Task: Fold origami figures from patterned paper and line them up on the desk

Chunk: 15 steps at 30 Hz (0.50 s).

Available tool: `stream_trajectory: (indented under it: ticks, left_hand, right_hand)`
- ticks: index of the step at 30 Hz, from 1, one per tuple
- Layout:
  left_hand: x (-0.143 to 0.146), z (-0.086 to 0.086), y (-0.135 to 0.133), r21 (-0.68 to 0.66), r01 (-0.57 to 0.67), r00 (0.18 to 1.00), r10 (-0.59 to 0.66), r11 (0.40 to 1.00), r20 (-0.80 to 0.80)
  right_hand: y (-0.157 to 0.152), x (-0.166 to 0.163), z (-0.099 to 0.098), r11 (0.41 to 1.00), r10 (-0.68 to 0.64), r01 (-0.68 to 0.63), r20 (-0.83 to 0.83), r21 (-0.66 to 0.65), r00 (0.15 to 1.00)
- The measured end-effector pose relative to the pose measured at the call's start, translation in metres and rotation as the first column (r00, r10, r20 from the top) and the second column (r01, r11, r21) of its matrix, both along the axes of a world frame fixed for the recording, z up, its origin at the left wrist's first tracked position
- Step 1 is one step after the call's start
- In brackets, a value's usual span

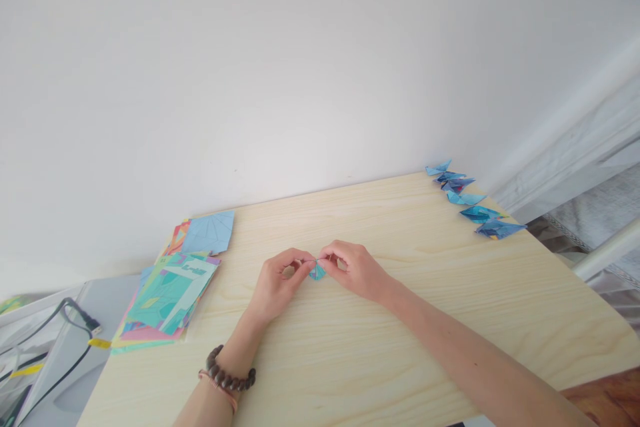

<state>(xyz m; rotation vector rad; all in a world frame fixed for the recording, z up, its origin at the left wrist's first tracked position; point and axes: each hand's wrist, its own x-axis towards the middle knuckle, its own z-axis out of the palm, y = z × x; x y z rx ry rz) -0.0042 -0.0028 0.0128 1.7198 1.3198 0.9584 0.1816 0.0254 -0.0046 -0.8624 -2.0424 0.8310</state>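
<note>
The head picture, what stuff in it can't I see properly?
Head view: the upper ends of the little blue paper, hidden by the fingers of the left hand and right hand.
Head view: most of the pink sheet, covered by sheets on top.
Head view: the dark-and-white thing, cut off by the bottom edge.

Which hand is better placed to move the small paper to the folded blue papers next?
Probably the right hand: both it and the left hand pinch the small paper, but the right is nearer the folded blue papers, which lie on the right.
</note>
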Motion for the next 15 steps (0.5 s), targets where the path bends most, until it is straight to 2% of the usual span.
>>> stream_trajectory:
  ticks: [9,15]
  left_hand:
    - [-0.0041,-0.0069,0.0041,-0.036,-0.081,0.965,0.087,0.996,0.247]
    - [-0.0055,-0.0095,0.0064,-0.037,-0.144,0.945,0.148,0.989,0.292]
  right_hand:
    - [0.0001,-0.0006,-0.0008,0.996,-0.092,0.091,-0.045,-0.025,0.995]
    - [0.0007,-0.0006,0.0006,0.994,-0.108,0.106,-0.114,-0.023,0.988]
